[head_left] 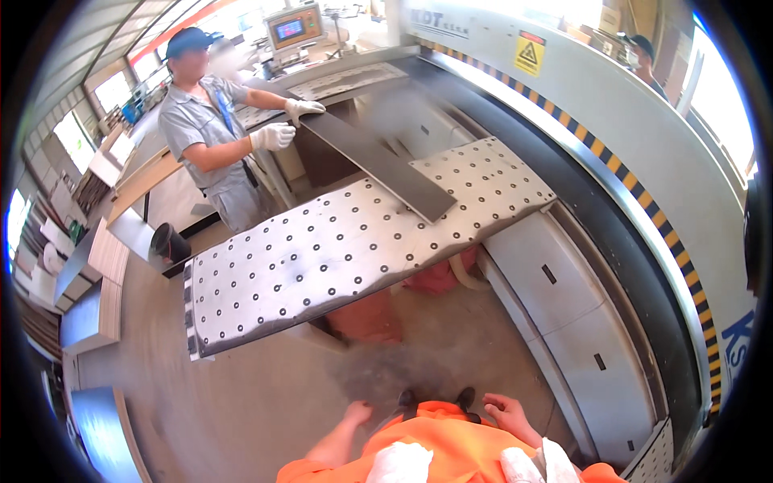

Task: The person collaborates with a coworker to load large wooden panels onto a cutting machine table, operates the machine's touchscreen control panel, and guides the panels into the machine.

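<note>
At my left side, my left hand (pixel 358 413) hangs over the floor, with no object visible in it; its fingers are too small and turned away to make out. Lower right, my right hand (pixel 505 409) is empty, its fingers loosely apart. Neither one touches the white machine table (pixel 322 249), dotted with dark round studs, in front of me. Across that table a dark brown board (pixel 378 165) slants, its near end lying on the studded top. A co-worker (pixel 213 121) in grey with white gloves has one hand on the board's far part.
A long machine body (pixel 604 105) with a yellow-and-black striped edge runs along the right. Grey cabinet panels (pixel 555 282) stand below it. A control screen (pixel 290 30) is at the back, a black bucket (pixel 170 244) left, and stacked panels (pixel 93 314) farther left. Another person (pixel 642 60) is beyond the machine.
</note>
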The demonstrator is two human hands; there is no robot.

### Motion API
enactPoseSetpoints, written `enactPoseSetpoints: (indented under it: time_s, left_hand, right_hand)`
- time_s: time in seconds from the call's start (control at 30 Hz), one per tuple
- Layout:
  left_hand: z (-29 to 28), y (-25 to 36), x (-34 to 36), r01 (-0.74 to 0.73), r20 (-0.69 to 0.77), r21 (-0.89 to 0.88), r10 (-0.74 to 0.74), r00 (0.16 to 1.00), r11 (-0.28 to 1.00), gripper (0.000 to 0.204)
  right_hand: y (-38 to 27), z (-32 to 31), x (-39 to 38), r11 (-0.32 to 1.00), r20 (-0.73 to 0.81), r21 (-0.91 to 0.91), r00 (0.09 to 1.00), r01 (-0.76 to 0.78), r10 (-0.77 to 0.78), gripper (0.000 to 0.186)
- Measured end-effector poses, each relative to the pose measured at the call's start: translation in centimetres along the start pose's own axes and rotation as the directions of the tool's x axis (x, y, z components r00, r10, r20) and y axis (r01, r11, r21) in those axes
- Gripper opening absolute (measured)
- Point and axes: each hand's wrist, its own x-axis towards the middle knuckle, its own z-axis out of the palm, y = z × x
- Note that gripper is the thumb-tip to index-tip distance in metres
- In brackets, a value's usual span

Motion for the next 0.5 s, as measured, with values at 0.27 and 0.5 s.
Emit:
enactPoseSetpoints:
  time_s: [0.27, 0.5]
  left_hand:
    - [0.7, -1.7, 0.5, 0.037, -0.062, 0.076, -0.032, 0.998, 0.996, 0.041]
    - [3.7, 3.3, 0.2, 0.057, -0.119, 0.116, -0.043, 0.992, 0.992, 0.036]
  right_hand:
    - [-0.2, -1.4, 2.5, 0.998, 0.044, 0.062, 0.998, 0.032, -0.035, 0.039]
    - [-1.9, -7.2, 4.9, 0.996, 0.134, 0.049, 0.988, 0.071, -0.076, 0.039]
